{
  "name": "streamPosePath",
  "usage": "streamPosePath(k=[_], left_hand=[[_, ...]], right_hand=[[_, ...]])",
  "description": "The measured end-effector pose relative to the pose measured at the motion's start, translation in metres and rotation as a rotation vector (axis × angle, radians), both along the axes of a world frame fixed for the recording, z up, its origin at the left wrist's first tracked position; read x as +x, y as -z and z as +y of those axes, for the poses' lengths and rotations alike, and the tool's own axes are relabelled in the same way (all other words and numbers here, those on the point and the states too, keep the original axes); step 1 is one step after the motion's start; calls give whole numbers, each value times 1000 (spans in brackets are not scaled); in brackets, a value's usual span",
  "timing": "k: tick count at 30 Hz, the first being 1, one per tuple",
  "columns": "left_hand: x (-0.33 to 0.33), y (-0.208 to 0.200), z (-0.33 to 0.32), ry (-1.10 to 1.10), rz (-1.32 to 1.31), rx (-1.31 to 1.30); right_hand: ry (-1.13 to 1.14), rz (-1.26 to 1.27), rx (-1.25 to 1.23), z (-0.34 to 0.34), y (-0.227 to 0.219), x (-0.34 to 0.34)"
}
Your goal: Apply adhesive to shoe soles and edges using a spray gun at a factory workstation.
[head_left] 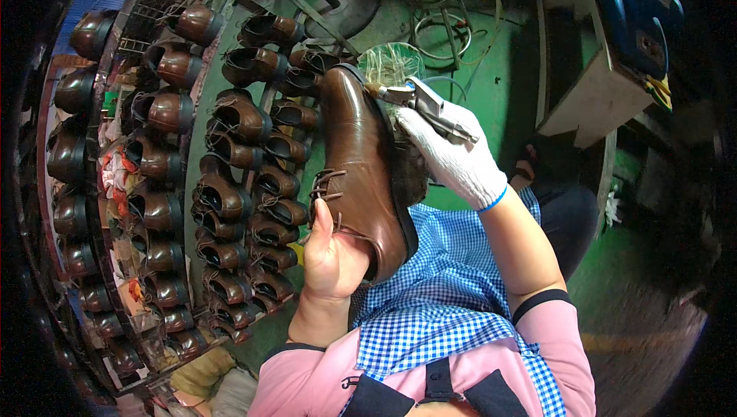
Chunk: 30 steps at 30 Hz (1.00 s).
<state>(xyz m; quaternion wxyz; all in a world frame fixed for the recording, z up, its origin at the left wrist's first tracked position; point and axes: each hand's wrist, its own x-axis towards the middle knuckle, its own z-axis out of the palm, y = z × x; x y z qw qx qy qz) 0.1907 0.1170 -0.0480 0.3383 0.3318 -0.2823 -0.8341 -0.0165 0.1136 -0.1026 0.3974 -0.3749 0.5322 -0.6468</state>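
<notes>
My bare left hand (332, 257) grips a brown leather lace-up shoe (355, 141) at its ankle opening. The thumb lies by the laces, and the other fingers are hidden in or behind the shoe. The shoe's toe points away from me, and its dark sole faces right. My right hand (453, 152), in a white knitted glove, is closed around a metal spray gun (430, 106). The gun's brass-coloured nozzle is close beside the shoe's toe. A clear plastic cup or bag (391, 62) shows just beyond the gun.
Racks (100, 148) full of similar brown shoes (230, 121) stand along my left. A pale table (591, 87) with dark blue items on it stands at the far right. A metal stand with a ring base (443, 37) and a hose are on the green floor ahead.
</notes>
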Motion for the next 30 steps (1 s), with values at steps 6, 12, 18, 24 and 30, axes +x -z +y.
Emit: streamPosePath(k=[6, 12, 18, 24, 30], left_hand=[[-3, 0, 1, -50, -18, -1], [-3, 0, 2, -69, 1, -32], [-3, -2, 2, -74, 8, -17], [1, -1, -1, -95, 78, 3], [14, -8, -18, -41, 199, 5]], right_hand=[[118, 252, -29, 19, 18, 11], [134, 249, -26, 55, 15, 22], [147, 451, 13, 83, 15, 35], [45, 147, 214, 107, 7, 33], [199, -242, 315, 89, 42, 18]])
